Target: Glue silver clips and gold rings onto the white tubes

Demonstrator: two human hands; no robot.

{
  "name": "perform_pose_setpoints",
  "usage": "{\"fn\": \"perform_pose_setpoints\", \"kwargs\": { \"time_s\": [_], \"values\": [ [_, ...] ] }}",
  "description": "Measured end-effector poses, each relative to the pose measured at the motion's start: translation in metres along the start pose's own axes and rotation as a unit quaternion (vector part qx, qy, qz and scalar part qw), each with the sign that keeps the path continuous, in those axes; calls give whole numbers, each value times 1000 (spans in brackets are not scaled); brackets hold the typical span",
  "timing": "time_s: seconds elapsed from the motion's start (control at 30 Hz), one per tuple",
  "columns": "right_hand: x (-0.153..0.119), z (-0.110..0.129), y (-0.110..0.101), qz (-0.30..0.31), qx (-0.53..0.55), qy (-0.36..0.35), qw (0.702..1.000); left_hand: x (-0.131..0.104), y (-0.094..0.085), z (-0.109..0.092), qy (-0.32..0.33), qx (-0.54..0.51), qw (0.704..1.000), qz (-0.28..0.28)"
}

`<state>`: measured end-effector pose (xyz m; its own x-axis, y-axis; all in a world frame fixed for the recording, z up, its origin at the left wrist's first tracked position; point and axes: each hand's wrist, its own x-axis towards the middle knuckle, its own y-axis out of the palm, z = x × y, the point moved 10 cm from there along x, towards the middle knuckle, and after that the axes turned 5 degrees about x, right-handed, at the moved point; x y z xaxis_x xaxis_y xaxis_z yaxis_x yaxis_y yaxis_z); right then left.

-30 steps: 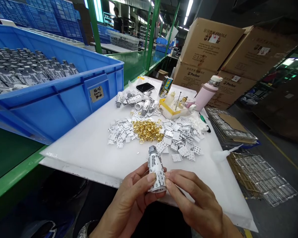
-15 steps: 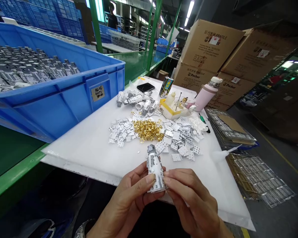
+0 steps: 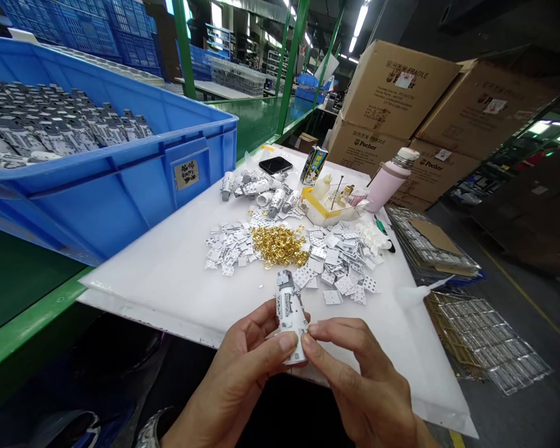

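A white-and-grey plastic model part (image 3: 289, 311), tapering toward its grey top, stands nearly upright above the table's near edge. My left hand (image 3: 240, 367) is closed around its lower left side, thumb pressed on the front. With thumb and fingertips, my right hand (image 3: 368, 373) grips the lower right side; whether a smaller piece lies under those fingertips is hidden. Just beyond the model part lie small flat white-and-grey plates (image 3: 340, 264) with square marks. Gold rings (image 3: 280, 244) are heaped beside them, and more little plates (image 3: 229, 247) spread to the left.
At left stands a blue crate (image 3: 135, 193) full of similar parts. Farther back on the white table (image 3: 168, 274) are loose model parts (image 3: 256, 186), a phone (image 3: 275, 165), a yellow-edged tray (image 3: 315, 208) and a pink bottle (image 3: 387, 186). A white dropper bottle (image 3: 413, 295) lies right.
My right thumb has moved up onto the front of the model part, near my left thumb. The model part is turned slightly, and its left-side lattice detail shows more clearly.
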<state>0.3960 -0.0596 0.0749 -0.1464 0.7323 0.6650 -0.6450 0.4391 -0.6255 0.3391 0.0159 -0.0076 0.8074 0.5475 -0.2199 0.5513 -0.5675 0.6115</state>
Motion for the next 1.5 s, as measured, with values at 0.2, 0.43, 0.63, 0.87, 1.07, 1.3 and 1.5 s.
{"fn": "perform_pose_setpoints", "kwargs": {
  "time_s": [0.2,0.43,0.63,0.87,1.07,1.3,1.5],
  "values": [
    [-3,-12,2,-19,93,54,994,1,-3,8,-15,-20,1000,0],
    [-21,-65,23,-55,371,344,861,0,0,3,-1,-17,999,35],
    [-23,-61,47,5,498,414,762,3,7,-3,3,-16,999,52],
    [-21,-69,45,-70,483,399,776,4,2,7,-8,-80,997,-6],
    [-22,-70,45,-101,499,393,766,3,-1,1,36,-48,998,-26],
    [-19,-68,42,-97,495,383,774,6,0,-1,41,13,999,-23],
    [-21,-69,43,-120,458,381,794,2,-12,-13,71,113,984,-116]
  ]
}}
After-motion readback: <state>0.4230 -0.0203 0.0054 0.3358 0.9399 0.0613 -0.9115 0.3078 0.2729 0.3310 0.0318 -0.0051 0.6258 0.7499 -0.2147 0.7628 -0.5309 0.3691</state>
